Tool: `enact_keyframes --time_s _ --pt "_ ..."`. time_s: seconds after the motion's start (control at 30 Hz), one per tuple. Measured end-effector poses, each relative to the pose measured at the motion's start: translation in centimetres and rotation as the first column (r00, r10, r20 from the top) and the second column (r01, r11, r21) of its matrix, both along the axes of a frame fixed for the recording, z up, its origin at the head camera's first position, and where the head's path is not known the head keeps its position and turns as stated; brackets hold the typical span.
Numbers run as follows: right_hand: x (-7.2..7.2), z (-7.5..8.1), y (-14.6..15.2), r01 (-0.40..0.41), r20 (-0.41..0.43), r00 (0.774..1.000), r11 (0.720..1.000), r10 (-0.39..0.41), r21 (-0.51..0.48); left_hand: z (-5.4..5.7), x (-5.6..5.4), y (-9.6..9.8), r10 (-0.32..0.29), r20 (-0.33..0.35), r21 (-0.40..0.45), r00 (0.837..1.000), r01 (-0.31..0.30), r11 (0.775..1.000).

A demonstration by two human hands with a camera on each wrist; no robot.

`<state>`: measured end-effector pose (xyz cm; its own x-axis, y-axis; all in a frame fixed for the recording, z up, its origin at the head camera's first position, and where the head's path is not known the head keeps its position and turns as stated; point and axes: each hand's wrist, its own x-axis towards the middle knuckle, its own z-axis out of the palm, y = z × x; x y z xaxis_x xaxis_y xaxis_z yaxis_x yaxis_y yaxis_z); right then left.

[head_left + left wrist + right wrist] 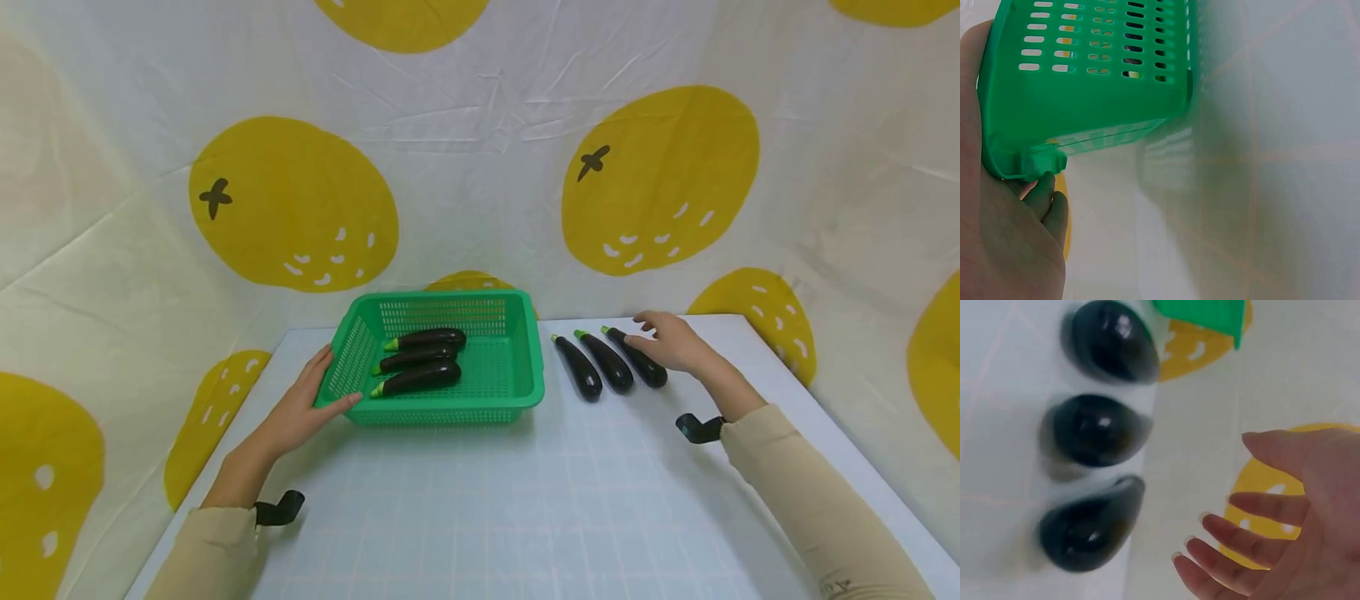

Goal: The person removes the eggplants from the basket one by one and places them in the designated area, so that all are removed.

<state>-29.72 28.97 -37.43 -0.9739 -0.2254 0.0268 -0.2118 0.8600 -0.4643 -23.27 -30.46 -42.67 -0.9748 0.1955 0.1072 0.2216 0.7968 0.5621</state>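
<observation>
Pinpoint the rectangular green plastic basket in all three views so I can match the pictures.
Head: the rectangular green plastic basket sits just left of centre.
Left wrist: the basket fills much of the upper left, cut off by the top edge.
Right wrist: only part of the basket shows, at the top edge, just right of centre.
Shared landmark: the pale blue-white tabletop with faint grid lines.

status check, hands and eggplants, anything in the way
Left hand grips basket at its left end. Right hand empty, by rightmost eggplant. Three eggplants in basket, three on table. No obstruction visible.
</observation>
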Motion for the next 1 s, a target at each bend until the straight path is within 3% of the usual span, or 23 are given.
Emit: enact_keyframes --time_s 0.23,0.47,0.7,1.0 --pt "1.2 1.8 -3.4 -0.107 -0.052 0.993 0.99 0.102 -0.088 0.1 0.1 0.0 0.0 0.003 0.008 1.0 0.0 1.0" --pt "1.6 2.5 -5.9 -0.214 -0.12 0.973 0.968 0.198 -0.132 0.2 0.2 0.0 -0.005 0.004 0.018 1.0 0.005 1.0" --pt "2.3 3.0 -8.4 -0.321 -0.17 0.941 0.927 0.291 -0.194 0.1 0.3 0.1 0.002 0.007 0.016 1.0 -0.002 1.0" --pt "2.4 2.7 -12.0 -0.455 -0.158 0.889 0.866 0.429 -0.208 0.3 0.2 0.1 0.0 0.006 0.011 1.0 0.0 1.0"
